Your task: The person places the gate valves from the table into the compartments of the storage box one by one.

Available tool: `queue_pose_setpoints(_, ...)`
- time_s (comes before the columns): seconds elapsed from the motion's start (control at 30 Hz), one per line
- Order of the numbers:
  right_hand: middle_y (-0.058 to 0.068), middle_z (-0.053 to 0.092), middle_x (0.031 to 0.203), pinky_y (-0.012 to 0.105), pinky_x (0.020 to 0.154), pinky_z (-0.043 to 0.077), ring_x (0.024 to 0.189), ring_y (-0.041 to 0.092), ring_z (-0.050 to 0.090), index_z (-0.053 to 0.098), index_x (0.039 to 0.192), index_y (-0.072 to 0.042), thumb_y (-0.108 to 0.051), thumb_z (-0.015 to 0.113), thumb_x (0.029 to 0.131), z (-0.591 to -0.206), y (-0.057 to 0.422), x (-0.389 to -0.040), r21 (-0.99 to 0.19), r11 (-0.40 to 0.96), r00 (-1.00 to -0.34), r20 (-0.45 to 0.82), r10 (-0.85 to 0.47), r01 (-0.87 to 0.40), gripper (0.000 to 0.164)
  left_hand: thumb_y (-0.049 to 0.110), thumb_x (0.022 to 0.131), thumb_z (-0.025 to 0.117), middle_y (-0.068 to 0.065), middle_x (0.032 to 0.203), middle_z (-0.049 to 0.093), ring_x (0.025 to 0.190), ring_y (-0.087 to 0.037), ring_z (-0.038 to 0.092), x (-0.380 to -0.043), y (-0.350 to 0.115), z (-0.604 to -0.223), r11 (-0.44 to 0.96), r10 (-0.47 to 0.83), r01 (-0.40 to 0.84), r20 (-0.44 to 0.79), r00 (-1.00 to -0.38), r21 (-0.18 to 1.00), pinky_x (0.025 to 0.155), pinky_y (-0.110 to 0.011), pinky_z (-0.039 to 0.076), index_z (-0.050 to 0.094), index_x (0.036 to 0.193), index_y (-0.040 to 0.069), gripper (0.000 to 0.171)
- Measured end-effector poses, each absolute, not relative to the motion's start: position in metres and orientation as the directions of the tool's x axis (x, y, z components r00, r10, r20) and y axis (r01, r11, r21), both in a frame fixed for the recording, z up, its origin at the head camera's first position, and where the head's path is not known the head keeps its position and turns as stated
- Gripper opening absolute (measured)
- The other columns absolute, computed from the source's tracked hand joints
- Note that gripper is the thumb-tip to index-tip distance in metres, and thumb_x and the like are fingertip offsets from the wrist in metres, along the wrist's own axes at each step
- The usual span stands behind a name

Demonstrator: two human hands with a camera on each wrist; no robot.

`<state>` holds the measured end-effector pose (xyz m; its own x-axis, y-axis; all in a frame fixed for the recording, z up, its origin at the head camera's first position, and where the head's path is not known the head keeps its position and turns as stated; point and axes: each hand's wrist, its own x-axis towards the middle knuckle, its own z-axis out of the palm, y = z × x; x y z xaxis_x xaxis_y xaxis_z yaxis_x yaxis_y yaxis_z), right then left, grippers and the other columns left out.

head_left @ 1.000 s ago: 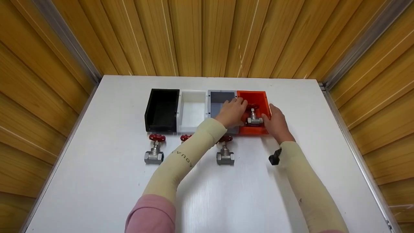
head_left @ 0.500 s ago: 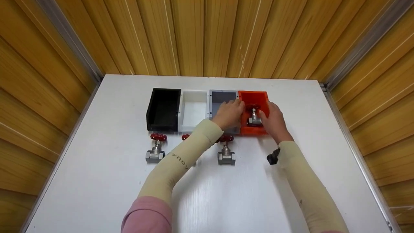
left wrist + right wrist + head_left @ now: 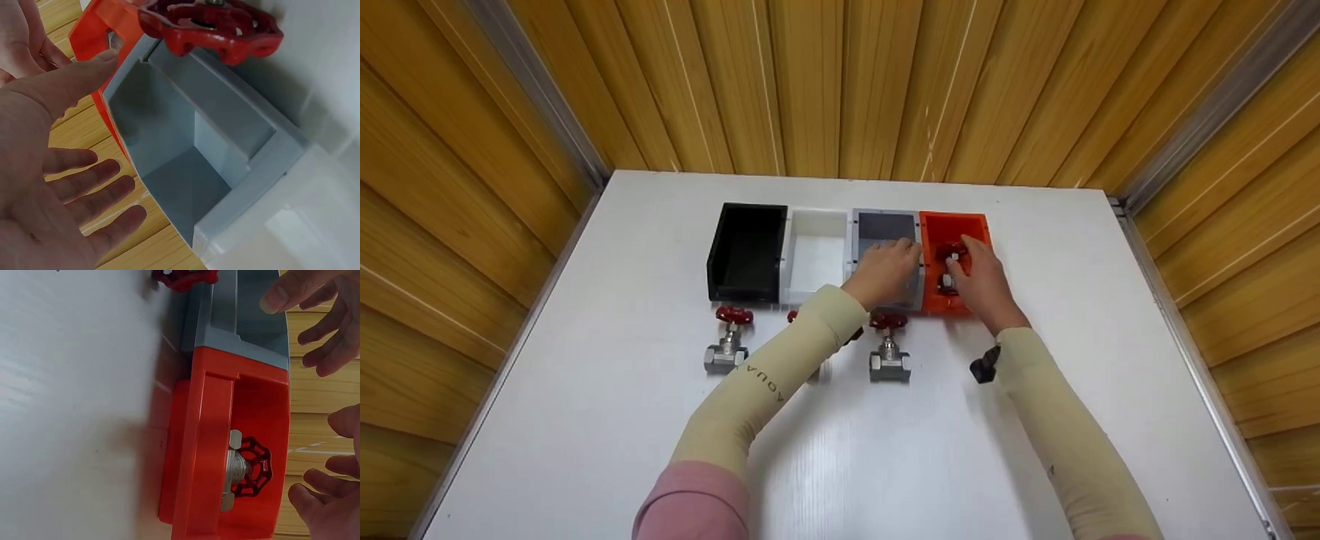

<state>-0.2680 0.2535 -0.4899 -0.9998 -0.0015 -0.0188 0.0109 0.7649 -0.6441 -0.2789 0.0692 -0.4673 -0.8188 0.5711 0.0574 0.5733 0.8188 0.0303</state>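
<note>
A metal gate valve [image 3: 233,469] with a dark red handwheel lies in the orange bin [image 3: 205,439]. My right hand [image 3: 984,285] is over that bin, fingers spread and apart from the valve in the right wrist view, partly covering it in the head view. My left hand [image 3: 885,271] is above the grey bin [image 3: 163,118], its fingers extended and holding nothing. Two similar valves stand on the white table before the bins: one in front of the black bin [image 3: 728,349], one in front of the grey bin [image 3: 889,364]. My left forearm mostly hides another.
Left of the grey bin are a white bin [image 3: 817,251] and a black bin [image 3: 748,251], all joined in one row. The white table [image 3: 870,465] reaches to wood-patterned panels [image 3: 810,90] at the back and both sides.
My right hand has moved left from the orange bin's right wall to above the valve. My left hand has drawn back leftward, off the orange bin's edge. The valve has stayed in the bin.
</note>
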Motion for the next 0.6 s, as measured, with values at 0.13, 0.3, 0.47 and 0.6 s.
queue_pose_setpoints(0.13,0.009,0.03,0.147,0.048,0.109,0.028,0.136,0.027,0.028,0.024,0.144,-0.011,-0.036,0.05,0.092,-0.492,0.248,-0.267,-0.653,0.758,-1.0,-0.024,-0.012,0.006,0.062,0.036,0.071,0.074,-0.005,0.121,0.055,0.11,-0.022,0.056,-0.276,0.065,-0.469,0.817,0.572,0.575,0.064,-0.818,0.045,0.09,-0.041,0.048,0.047,0.126,0.011,0.067)
queue_pose_setpoints(0.3,0.01,0.031,0.147,0.047,0.109,0.028,0.136,0.027,0.028,0.027,0.143,-0.01,-0.031,0.052,0.092,-0.493,0.241,-0.268,-0.646,0.764,-1.0,-0.008,-0.015,-0.007,0.061,0.04,0.071,0.073,-0.006,0.121,0.055,0.106,-0.022,0.058,-0.272,0.06,-0.47,0.816,0.572,0.575,0.068,-0.818,0.057,0.088,-0.039,0.049,0.048,0.125,0.01,0.067)
queue_pose_setpoints(0.47,0.01,0.032,0.146,0.046,0.108,0.029,0.135,0.027,0.03,0.027,0.143,-0.01,-0.031,0.052,0.092,-0.495,0.236,-0.266,-0.637,0.77,-1.0,-0.006,-0.019,-0.011,0.06,0.044,0.073,0.07,-0.006,0.117,0.057,0.099,-0.021,0.06,-0.265,0.056,-0.472,0.806,0.588,0.591,0.07,-0.806,0.035,0.081,-0.037,0.052,0.048,0.126,0.01,0.067)
queue_pose_setpoints(0.6,0.01,0.032,0.145,0.045,0.108,0.031,0.135,0.026,0.031,0.026,0.143,-0.01,-0.032,0.052,0.092,-0.497,0.233,-0.264,-0.634,0.772,-0.999,-0.006,-0.04,-0.027,0.061,0.045,0.071,0.072,-0.005,0.113,0.057,0.094,-0.021,0.061,-0.261,0.052,-0.474,0.798,0.598,0.602,0.074,-0.798,0.034,0.075,-0.037,0.054,0.049,0.124,0.01,0.067)
